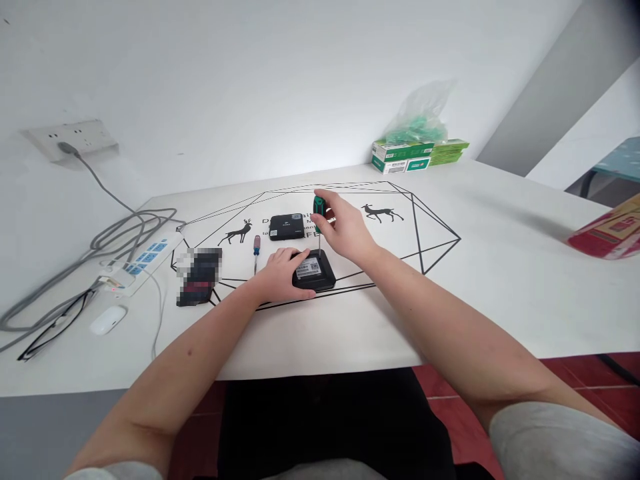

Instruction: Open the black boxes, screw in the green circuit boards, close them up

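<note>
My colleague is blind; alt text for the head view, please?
A person's right hand holds a green-handled screwdriver upright on a black box held by the left hand; a second black box and another screwdriver lie nearby.

Black box (327, 272) is lying flat on the counter (350, 333), white label (308, 268) up, with a green-and-black screwdriver (319, 204) pretty much upright, tip down near its far edge.

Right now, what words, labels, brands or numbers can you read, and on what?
"D": deer-printed white tabletop
"FE": same tabletop, lower; other letters hidden or blurred
Too small or blurred to read: black square device under the left hand; black square box behind it; green-and-white cardboard boxes; red package at right
</note>
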Demonstrator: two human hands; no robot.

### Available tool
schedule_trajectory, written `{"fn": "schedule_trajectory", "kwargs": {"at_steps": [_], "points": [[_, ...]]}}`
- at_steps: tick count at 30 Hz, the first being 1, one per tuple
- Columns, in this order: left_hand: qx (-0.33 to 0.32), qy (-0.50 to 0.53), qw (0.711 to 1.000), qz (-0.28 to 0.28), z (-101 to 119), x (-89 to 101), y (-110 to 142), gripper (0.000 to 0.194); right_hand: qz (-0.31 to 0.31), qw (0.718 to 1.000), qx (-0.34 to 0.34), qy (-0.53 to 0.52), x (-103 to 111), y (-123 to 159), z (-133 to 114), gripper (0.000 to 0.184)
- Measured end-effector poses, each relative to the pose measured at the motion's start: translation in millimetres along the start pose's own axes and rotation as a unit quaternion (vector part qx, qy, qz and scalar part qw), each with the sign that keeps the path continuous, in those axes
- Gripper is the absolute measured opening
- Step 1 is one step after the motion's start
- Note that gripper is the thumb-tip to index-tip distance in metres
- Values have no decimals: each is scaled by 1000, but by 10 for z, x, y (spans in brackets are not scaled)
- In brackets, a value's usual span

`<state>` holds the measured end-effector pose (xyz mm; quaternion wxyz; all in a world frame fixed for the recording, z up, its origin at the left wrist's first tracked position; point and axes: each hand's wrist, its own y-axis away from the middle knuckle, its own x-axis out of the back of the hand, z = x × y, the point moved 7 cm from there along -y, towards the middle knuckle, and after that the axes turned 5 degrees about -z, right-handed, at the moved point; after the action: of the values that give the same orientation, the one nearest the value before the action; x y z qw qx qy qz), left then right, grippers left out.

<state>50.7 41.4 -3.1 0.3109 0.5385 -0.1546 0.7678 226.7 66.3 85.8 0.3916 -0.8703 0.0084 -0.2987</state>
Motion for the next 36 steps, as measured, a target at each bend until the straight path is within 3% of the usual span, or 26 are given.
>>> {"fn": "schedule_trajectory", "kwargs": {"at_steps": [5, 10, 13, 19, 23, 27, 31, 36], "points": [[-7, 0, 1000, 0, 14, -18, 0, 111, -24, 1000, 11, -3, -67, 22, 20, 39], [-27, -3, 1000, 10, 18, -56, -1, 110, 26, 998, 44, -37, -44, 43, -60, 29], [-33, -8, 999, 13, 11, -73, -6, 108, 53, 995, 27, -78, -35, 49, -54, 25], [-41, 9, 999, 1, -26, -54, 10, 98, 51, 990, -1, -132, -33, 57, -63, 15], [-37, 13, 999, -2, -96, 1, 55, 101, 25, 985, -11, -172, -65, 90, -59, 24], [-46, 0, 998, 33, -137, 112, 135, 90, 3, 985, 16, -171, -90, 113, -76, 32], [-53, -14, 998, 42, -168, 154, 212, 88, 26, 990, 77, -119, -32, 99, -135, 35], [-52, -13, 997, 49, -220, 175, 209, 86, 71, 988, 93, -101, 50, 94, -174, 36]]}}
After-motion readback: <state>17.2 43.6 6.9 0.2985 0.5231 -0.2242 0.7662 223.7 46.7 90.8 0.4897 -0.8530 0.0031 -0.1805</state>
